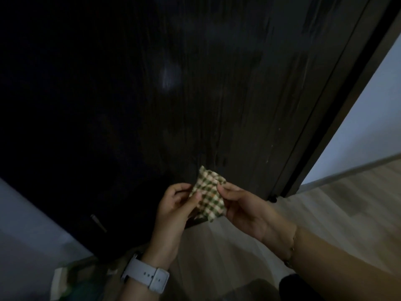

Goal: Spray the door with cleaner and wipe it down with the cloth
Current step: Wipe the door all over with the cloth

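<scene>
A dark wooden door [195, 94] fills most of the head view, with faint streaks running down its lower right part. In front of its bottom edge I hold a small green-and-cream checked cloth [209, 195], folded. My left hand [175, 205] grips the cloth's left edge with curled fingers and thumb. My right hand [243, 207] pinches its right edge. Both hands are close together, a little off the door's surface. No spray bottle can be seen.
The door frame [325, 118] runs down at the right, with a pale wall [358, 131] and light wooden floor [314, 213] beyond. A small metal door stop [98, 223] sits low on the door's left. A green and white object [65, 283] lies at the bottom left.
</scene>
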